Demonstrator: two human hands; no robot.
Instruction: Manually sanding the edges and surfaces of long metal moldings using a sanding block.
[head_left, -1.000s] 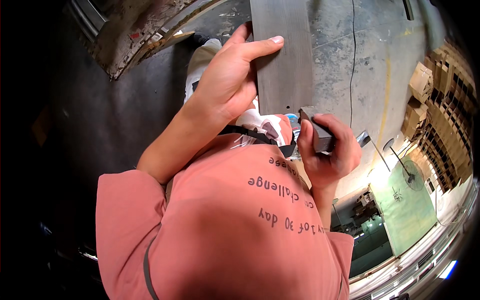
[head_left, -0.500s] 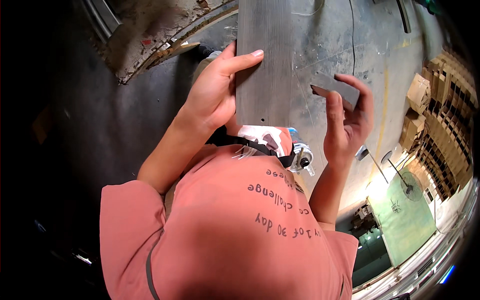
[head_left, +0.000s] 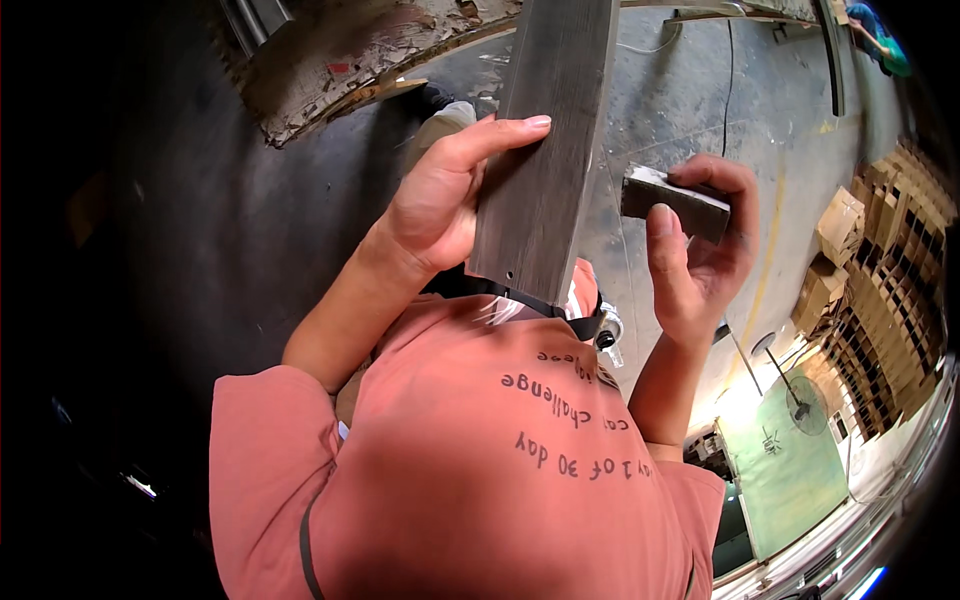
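A long grey wood-grain board slants away from my waist toward the far edge, with a small round hole near its close end. My left hand grips its left edge, the thumb lying across the top face and the other fingers hidden underneath. To the right of the board, apart from it, my right hand holds a small grey sanding block between thumb and fingers. One long side of the block is dark and its upper face is pale and dusty. Grey dust darkens the right fingertips.
A worn, chipped work surface stands at the far left. Stacked cardboard pieces line the right side, near a standing fan and a green panel. Another person is at the far right. A clear bottle-like thing hangs by my waist.
The board has tilted, its close end coming nearer my waist and its far end swinging right. My right hand has turned the sanding block, so its dark side now shows.
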